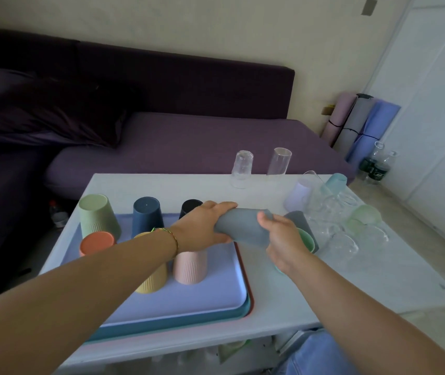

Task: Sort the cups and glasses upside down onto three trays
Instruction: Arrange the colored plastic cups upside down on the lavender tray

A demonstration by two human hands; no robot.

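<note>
A lilac tray (189,299) tops a stack of trays on the white table (162,185). Upside down on it stand a sage green cup (98,216), a navy cup (147,215), a black cup (189,207), an orange cup (95,242), a yellow cup (153,280) and a pink cup (190,266). A grey-blue cup (243,230) lies sideways above the tray's right edge, held by my left hand (205,226) at its base and my right hand (283,240) near its rim. A mint green cup (306,239) shows behind my right hand.
Right of the trays lie a dark grey cup (301,221), a lilac cup (298,196), a light blue cup (336,182) and several clear glasses (346,239). Two clear glasses (241,169) stand upside down at the table's far edge. A purple sofa (189,142) lies behind.
</note>
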